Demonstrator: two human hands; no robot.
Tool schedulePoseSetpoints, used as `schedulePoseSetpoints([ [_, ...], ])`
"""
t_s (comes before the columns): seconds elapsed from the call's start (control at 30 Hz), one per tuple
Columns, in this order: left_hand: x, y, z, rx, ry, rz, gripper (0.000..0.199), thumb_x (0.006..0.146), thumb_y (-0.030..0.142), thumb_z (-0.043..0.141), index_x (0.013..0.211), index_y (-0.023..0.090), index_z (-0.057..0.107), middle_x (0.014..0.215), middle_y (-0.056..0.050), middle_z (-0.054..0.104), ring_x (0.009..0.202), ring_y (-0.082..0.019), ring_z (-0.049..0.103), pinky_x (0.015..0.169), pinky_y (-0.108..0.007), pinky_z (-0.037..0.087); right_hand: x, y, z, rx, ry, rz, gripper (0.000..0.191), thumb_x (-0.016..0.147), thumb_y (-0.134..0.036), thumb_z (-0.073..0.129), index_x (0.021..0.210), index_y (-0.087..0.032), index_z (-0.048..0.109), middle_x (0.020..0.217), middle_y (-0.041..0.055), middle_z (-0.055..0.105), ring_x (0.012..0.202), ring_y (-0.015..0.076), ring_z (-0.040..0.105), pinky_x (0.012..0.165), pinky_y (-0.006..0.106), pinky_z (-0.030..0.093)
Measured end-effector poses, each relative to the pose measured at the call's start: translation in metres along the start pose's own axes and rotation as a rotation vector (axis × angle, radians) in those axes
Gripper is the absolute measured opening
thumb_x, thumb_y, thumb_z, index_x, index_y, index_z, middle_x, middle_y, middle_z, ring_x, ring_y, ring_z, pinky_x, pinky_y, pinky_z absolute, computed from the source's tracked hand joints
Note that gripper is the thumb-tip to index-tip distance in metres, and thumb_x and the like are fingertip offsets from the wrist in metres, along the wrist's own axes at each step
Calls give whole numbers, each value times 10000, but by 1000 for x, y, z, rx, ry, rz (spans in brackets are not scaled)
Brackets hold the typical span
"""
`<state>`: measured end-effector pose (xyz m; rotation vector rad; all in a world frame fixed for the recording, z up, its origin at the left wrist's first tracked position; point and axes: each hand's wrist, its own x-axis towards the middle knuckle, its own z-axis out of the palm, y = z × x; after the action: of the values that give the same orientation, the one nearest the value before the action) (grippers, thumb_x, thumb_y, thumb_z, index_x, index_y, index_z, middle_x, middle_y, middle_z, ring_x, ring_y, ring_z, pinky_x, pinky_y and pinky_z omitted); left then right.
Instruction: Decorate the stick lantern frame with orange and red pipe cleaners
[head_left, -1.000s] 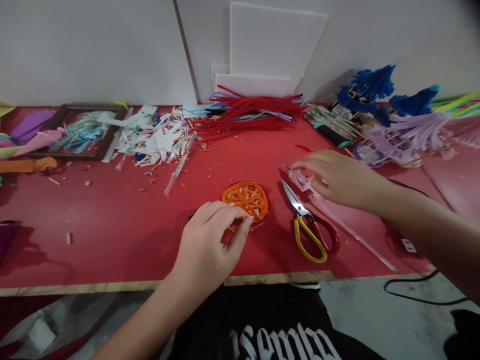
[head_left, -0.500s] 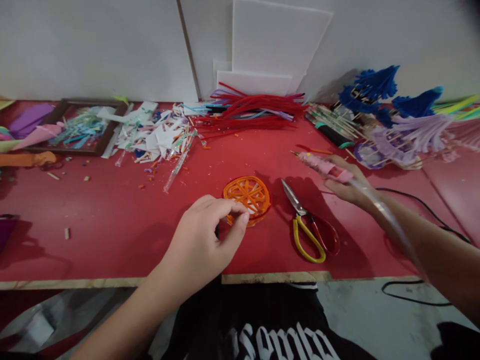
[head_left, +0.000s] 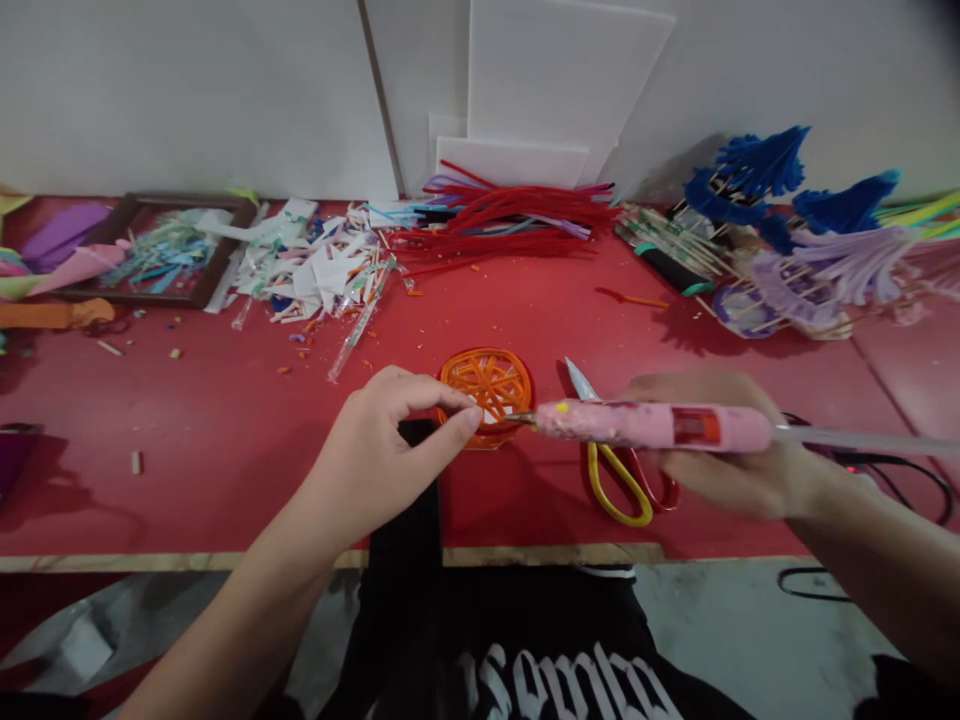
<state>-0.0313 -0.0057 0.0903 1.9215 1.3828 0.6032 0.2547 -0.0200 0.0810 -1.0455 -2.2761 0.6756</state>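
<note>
An orange round piece with spokes like a citrus slice [head_left: 491, 372], apparently made of pipe cleaners, is in front of me. My left hand [head_left: 401, 440] has thumb and forefinger closed on its lower left rim. White bits show through its lower part. My right hand [head_left: 720, 450] is wrapped round a pink hot glue gun [head_left: 615, 424] with a clear glue stick in its back end. The nozzle points left, at or just over the piece's lower right rim; whether it touches I cannot tell. Scissors [head_left: 619, 485] with yellow and red handles lie partly under the glue gun.
Red pipe cleaners [head_left: 517, 222] are heaped at the back, beside white scraps [head_left: 322, 270]. A brown frame [head_left: 199, 285] lies back left. Blue and lilac fan shapes on sticks [head_left: 765, 185] stand back right. A black cable [head_left: 919, 465] runs at the right. The wooden table edge [head_left: 540, 556] is nearest me.
My right hand has brought the glue gun left and down, from above the scissors' right side to the orange piece's rim. The left hand and the piece have shifted slightly left.
</note>
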Motion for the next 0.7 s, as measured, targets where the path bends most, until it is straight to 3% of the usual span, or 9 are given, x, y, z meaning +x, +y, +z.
schedulePoseSetpoints([
  [0.13, 3, -1, 0, -61, -41, -47, 137, 810, 370, 643, 814, 276, 742, 840, 24, 741, 836, -167, 633, 774, -289, 458, 8, -12, 7, -2, -3, -62, 131, 734, -154, 469, 829, -220, 530, 646, -16, 549, 491, 100, 465, 431, 226, 368],
  [0.33, 4, -4, 1, -145, -57, -133, 183, 817, 385, 616, 827, 247, 737, 866, -10, 733, 839, -182, 643, 803, -319, 463, 11, -13, 12, 10, -13, -57, 129, 707, -105, 452, 766, -218, 472, 629, -26, 504, 505, 107, 444, 453, 231, 360],
  [0.7, 3, -6, 5, -189, -60, -75, 192, 848, 358, 593, 857, 239, 744, 847, -29, 745, 801, -176, 662, 750, -306, 505, 16, -15, 13, -48, -36, -62, 146, 700, -66, 419, 719, -206, 454, 597, -16, 522, 487, 111, 450, 448, 232, 355],
])
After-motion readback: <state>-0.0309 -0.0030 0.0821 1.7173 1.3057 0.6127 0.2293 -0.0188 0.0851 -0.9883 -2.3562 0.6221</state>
